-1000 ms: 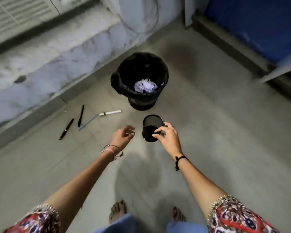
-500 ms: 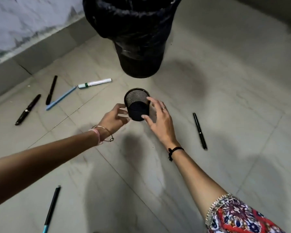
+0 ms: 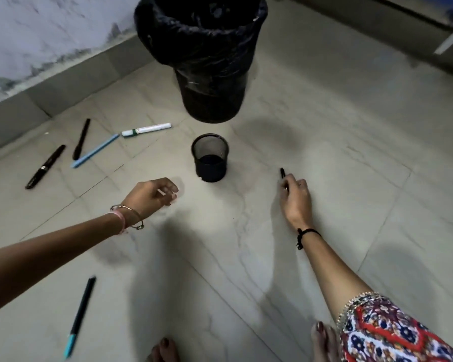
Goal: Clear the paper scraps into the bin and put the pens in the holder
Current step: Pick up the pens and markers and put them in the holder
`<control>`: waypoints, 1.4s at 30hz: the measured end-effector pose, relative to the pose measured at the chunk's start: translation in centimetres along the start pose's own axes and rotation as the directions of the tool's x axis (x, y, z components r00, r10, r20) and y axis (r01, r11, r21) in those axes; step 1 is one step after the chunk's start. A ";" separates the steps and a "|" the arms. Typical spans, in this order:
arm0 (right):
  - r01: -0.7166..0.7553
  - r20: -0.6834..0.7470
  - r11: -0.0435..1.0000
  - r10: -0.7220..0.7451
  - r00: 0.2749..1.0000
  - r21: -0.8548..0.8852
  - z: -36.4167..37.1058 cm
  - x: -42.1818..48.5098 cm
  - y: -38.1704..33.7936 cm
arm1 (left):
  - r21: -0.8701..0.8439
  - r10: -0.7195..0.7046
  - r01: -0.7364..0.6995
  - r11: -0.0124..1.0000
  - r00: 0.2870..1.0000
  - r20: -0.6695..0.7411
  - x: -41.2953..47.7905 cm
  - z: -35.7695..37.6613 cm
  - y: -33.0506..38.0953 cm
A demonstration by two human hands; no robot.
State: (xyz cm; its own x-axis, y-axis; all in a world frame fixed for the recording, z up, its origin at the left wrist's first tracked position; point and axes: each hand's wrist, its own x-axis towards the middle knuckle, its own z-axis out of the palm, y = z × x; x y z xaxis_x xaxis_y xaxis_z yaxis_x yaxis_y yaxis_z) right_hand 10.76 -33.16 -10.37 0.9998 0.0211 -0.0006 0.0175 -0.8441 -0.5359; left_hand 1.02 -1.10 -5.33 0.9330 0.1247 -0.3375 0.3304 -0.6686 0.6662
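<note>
A black mesh pen holder stands upright on the tiled floor, in front of the black bin lined with a bag. My right hand lies to the holder's right, fingers closed around a black pen whose tip sticks out above them. My left hand hovers left of the holder, fingers loosely curled, holding nothing. On the left lie two black pens, a light blue pen and a white marker. A black pen with a teal end lies near my left forearm.
A grey skirting and a marbled wall run along the back left. My bare feet show at the bottom edge. Open tiled floor stretches to the right of the bin.
Both hands have let go of the holder, which now stands alone. My right hand moved right and closed on the black pen lying there. My left hand drew back to the left.
</note>
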 end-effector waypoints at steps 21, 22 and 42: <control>0.651 0.114 0.622 -0.755 0.646 0.434 5.6 -7.7 -18.8 | 0.853 -0.543 0.348 0.389 0.835 -0.093 -16.3 -0.5 -8.4; 0.645 0.122 0.628 -0.751 0.649 0.436 5.5 -7.6 -18.7 | 0.875 -0.572 0.339 0.345 0.815 -0.091 -16.6 -1.1 -8.7; 0.295 -0.114 0.785 -0.278 0.954 0.544 -1.3 -0.2 -15.4 | 0.301 0.062 -0.014 0.954 0.987 -0.149 -2.6 -5.8 5.1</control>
State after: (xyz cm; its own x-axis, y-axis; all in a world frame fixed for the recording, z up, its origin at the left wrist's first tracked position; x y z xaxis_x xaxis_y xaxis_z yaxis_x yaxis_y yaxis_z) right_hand 10.30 -20.83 -1.03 0.9499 0.1939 0.2451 0.3017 -0.3651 -0.8807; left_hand 1.11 -0.58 2.83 0.9624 0.1915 -0.1927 0.2592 -0.8598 0.4399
